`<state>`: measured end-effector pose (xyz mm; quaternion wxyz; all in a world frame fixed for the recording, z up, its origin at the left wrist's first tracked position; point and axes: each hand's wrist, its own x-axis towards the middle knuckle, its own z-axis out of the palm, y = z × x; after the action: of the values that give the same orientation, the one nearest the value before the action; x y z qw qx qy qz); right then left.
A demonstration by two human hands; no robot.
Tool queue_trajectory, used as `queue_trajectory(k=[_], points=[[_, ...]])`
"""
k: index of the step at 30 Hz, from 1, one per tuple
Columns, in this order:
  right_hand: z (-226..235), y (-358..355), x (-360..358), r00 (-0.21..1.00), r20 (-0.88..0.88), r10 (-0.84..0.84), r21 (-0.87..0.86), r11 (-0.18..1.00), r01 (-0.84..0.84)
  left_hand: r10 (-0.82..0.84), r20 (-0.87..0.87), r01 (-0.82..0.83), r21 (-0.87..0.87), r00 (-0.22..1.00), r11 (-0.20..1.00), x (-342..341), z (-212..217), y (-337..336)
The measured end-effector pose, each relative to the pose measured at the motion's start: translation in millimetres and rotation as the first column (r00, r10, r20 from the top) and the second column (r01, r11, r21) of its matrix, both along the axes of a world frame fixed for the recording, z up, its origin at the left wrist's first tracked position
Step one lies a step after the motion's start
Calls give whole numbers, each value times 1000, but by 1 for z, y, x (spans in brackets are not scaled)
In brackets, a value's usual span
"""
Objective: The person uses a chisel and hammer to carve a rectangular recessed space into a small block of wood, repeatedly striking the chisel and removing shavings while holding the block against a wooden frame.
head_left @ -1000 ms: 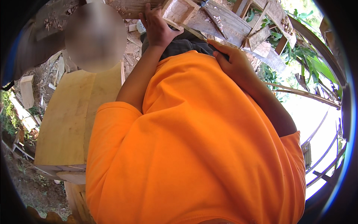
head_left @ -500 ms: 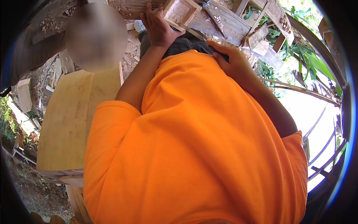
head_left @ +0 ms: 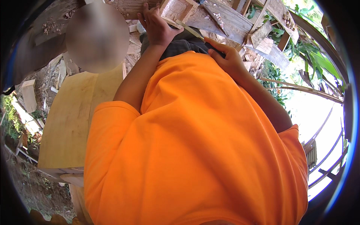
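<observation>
At the top middle is a small, shallow wooden box, pale and hollowed out, with a raised rim. My left hand grips its left side, with the thumb along the near edge and the fingers up beside it. In my right hand is a knife with a dark handle and a long, narrow blade. Its tip reaches the near rim of the box. Below the box are my dark-trousered legs, partly hidden by my orange shirt.
A curved yellowish wooden panel stands to the left. At upper left, a person is partly visible beside a blurred round patch. A slim dark tool lies on a grey plank beyond the box. Wood scraps and shavings lie around; leafy plants grow at right.
The knife has slid up and left, its tip now farther along the box's near rim. My right hand has moved slightly left with it. The box and left hand have shifted a little left.
</observation>
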<state>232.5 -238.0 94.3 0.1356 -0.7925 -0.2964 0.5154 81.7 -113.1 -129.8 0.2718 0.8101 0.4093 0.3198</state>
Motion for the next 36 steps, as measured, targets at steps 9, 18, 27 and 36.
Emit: queue_trajectory(k=[9,18,27,36], points=[[-8,-19,21,995,-69,-73,105,991,80,-18,-25,19,65,1000,998,-1,7,1],[22,1,17,978,104,179,87,978,-188,-15,-14,16,91,1000,996,0,0,-1],[29,22,18,955,135,263,2,964,-266,-16,-5,17,66,1000,998,0,2,-1],[31,24,20,981,55,185,-51,982,-182,-2,-7,2,-14,1000,1000,1,3,0]])
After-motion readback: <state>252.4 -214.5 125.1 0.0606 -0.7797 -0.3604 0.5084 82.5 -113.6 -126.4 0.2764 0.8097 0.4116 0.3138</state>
